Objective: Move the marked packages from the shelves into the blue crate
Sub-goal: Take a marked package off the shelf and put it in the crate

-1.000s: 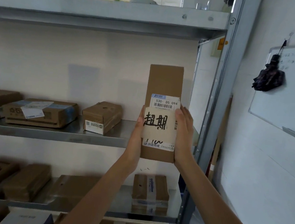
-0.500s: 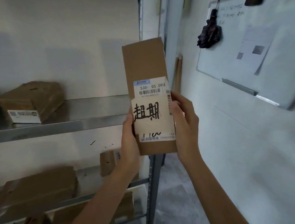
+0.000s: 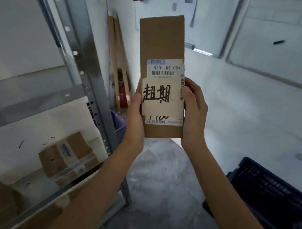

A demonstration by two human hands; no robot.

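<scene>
Marked package [image 3: 162, 43], a tall narrow cardboard box, stands upright in front of you, lifted off the shelves and held in the air between both of your hands, over the grey floor [image 3: 158, 196]. Your left hand [image 3: 135, 116] grips its lower left edge, thumb laid along the front beside the label; your right hand [image 3: 193, 114] grips the lower right edge, thumb on the front and fingers wrapped behind, so both hands are closed around the box. On its face you see a white shipping label [image 3: 165, 69] with a barcode and the print "530- D5 094", and over the lower part of it a cream slip [image 3: 161, 98] with two large black handwritten characters. To your left stands the metal shelving, its grey upright post [image 3: 94, 84] running diagonally past the box; one shelf board [image 3: 30, 99] crosses at about the height of your hands, and on the shelf below sits a taped cardboard parcel [image 3: 67, 156] with a small blue-and-white label, well apart from what you hold. More brown boxes [image 3: 0, 202] show blurred at the bottom left. At your lower right lies the blue crate [image 3: 274, 196], dark with slotted walls, near your right forearm but well below the package. Behind the box, wooden boards [image 3: 115, 57] lean in the corner against the white wall.
</scene>
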